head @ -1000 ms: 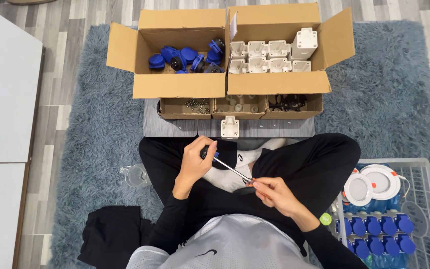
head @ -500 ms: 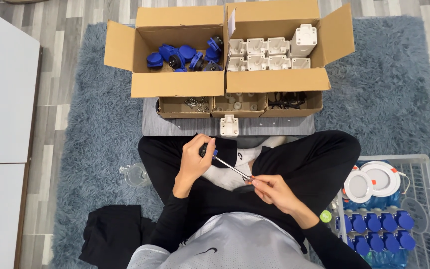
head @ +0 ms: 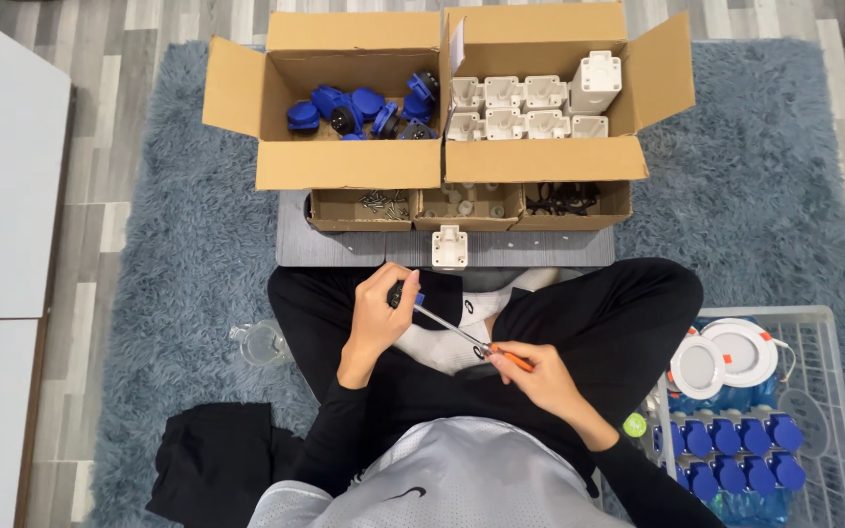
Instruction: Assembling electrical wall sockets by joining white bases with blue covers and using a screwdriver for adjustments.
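Observation:
I sit cross-legged on a rug. My left hand (head: 380, 315) is closed around a small blue and black part (head: 405, 291), held above my lap. My right hand (head: 534, 379) grips a screwdriver (head: 462, 337) by its orange and black handle. The thin metal shaft runs up and left from it, and its tip meets the part in my left hand. A white plastic housing (head: 449, 246) stands alone on the grey board (head: 325, 249) in front of my legs, with neither hand on it.
Two open cardboard boxes sit beyond the board, one with blue parts (head: 349, 110), one with white housings (head: 520, 108). Three small trays (head: 466, 207) hold screws and small pieces. A wire basket (head: 814, 332) at right holds blue parts and round white lamps. A clear cup (head: 258, 342) lies left.
Both hands and the screwdriver stay almost where they were. The view has shifted slightly.

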